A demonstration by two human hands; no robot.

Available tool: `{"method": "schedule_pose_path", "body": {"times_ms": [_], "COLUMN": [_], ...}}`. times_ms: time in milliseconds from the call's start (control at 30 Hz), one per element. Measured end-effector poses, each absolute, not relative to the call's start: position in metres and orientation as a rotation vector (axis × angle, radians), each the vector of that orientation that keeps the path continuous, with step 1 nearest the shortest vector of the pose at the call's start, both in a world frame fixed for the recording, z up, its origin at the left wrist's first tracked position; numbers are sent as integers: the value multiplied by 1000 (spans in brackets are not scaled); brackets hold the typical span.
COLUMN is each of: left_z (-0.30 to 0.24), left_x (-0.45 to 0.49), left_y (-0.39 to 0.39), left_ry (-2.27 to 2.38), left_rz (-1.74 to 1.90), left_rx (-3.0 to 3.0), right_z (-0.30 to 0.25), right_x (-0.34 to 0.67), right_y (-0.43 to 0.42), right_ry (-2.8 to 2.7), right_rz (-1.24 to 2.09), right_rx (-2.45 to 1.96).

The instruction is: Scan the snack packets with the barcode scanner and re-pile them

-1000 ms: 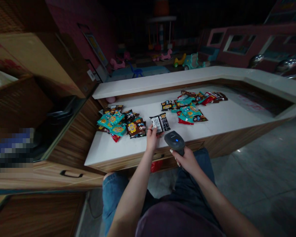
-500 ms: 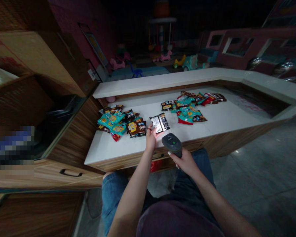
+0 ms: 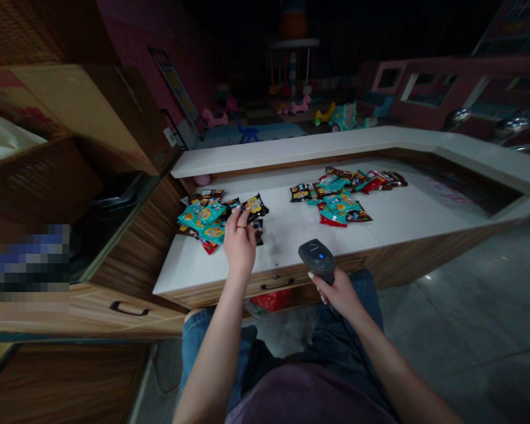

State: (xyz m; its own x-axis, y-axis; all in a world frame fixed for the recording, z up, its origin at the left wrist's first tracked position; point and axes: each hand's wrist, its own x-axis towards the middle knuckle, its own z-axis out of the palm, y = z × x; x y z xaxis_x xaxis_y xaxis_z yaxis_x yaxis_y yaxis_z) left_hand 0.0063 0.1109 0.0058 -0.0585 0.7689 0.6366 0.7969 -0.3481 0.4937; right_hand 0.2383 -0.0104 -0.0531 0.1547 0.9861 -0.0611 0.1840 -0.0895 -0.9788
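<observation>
L hand (image 3: 239,244) is over the left pile of snack pkts (image 3: 199,215), palm down, fingers (image 3: 238,218) bunched & pointing down into the pile. Can't tell if they've got hold of a pkt, the back of the hand hides the tips. Ring on one finger. A black-and-yellow pkt (image 3: 255,206) sits just past the fingertips, another dark pkt (image 3: 258,231) right beside the hand.

R hand (image 3: 338,294) is closed round the grip of a black handheld barcode scanner (image 3: 317,256), fingers (image 3: 320,291) wrapped firmly, head of the scanner up & tilted fwd, blue light on. It's held just above the counter's front edge, not touching the pkts.

Left pile: mostly teal & brown pkts, overlapping, w/ a small red pkt (image 3: 209,247) at its front edge. Right pile of mixed teal, red & dark pkts (image 3: 338,203) lies well apart, further along the white counter (image 3: 282,250).

Wood-grain drawer w/ black handle (image 3: 277,284) under the counter edge, red plastic bag (image 3: 271,301) below it. Person's jeans (image 3: 355,300) below the hands. Cardboard box (image 3: 66,112) to the left. Beyond the counter, in dim light: pink rocking horse (image 3: 301,105), blue kid's chair (image 3: 247,132), teal ride-on toy (image 3: 347,118).
</observation>
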Motion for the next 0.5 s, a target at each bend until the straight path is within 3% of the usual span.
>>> {"method": "schedule_pose_path", "body": {"times_ms": [200,500], "left_z": [-14,-24], "left_x": [-17,-28], "left_y": [118,152], "left_ry": [-2004,-2104], "left_rz": [-840,-773], "left_rx": [-2045,-2037], "right_z": [-51,-55], "right_x": [232,239], "right_y": [-11,-4], "right_ry": [-1181,-1165], "right_rz": [1096,1092], "right_rx": [-1472,-1495]}}
